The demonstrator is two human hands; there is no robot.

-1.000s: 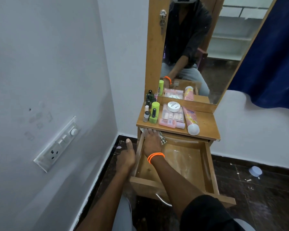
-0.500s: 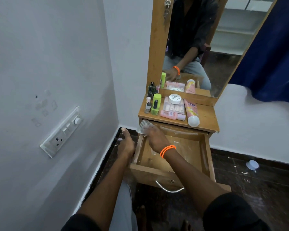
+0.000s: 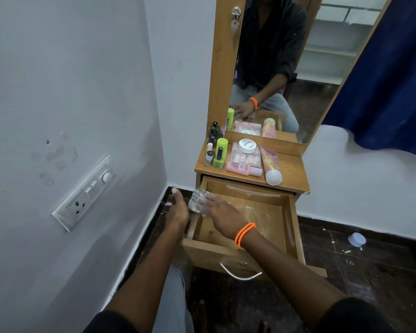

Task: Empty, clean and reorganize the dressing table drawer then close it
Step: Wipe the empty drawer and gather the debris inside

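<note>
Wood, honey-toned and smooth, makes up the dressing table (image 3: 291,169), set in a corner of pale walls over a dark tiled floor. Its one drawer (image 3: 247,227) is pulled out, its floor bare and streaked with whitish smears. At the drawer's near-left corner the right hand (image 3: 216,207), two orange bead bands on the wrist, curls its fingers over a crumpled grey-white cloth (image 3: 197,199) and presses it on the side rail. Just left of that grip the left hand (image 3: 178,210) lies along the rail's outer face, thumb raised; whether its fingers clasp the rail cannot be told. Beyond the cloth, on the tabletop, stand several small bottles (image 3: 216,152), one round white jar (image 3: 246,145) and one pink tube (image 3: 270,165). Right of the grip, one curved metal handle (image 3: 240,272) hangs on the drawer front.
</note>
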